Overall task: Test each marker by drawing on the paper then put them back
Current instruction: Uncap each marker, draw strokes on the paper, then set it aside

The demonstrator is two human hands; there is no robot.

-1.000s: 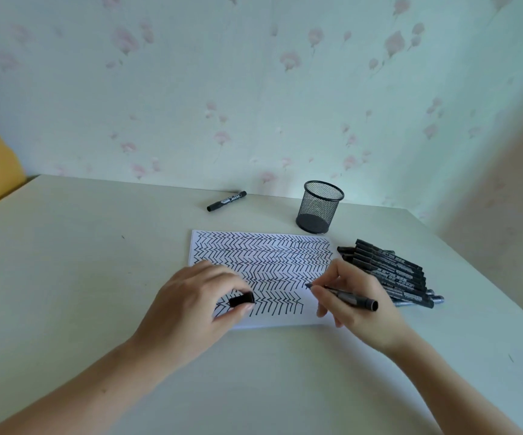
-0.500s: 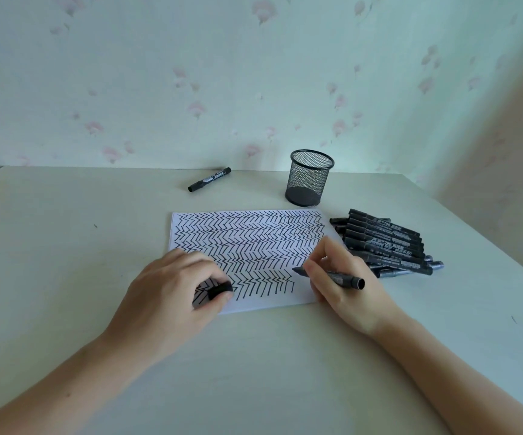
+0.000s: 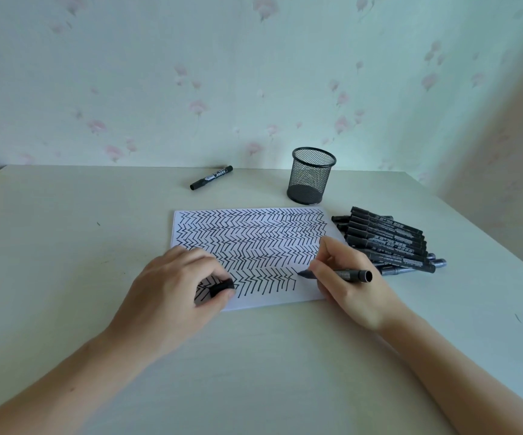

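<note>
on paper (image 3: 254, 240), right hand (image 3: 351, 281) fingers pinching marker (image 3: 338, 274) lying crosswise, tip left, left hand (image 3: 175, 287) gripping cap (image 3: 221, 287)

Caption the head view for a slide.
Right hand draws with marker on paper; left hand holds cap.

A home room — floral wallpaper (image 3: 197, 105), plain table (image 3: 65, 246).

White paper (image 3: 254, 246) with black zigzag rows; black markers (image 3: 389, 240); black mesh cup (image 3: 312, 177); pink-flowered pale wallpaper (image 3: 191, 73)
</note>
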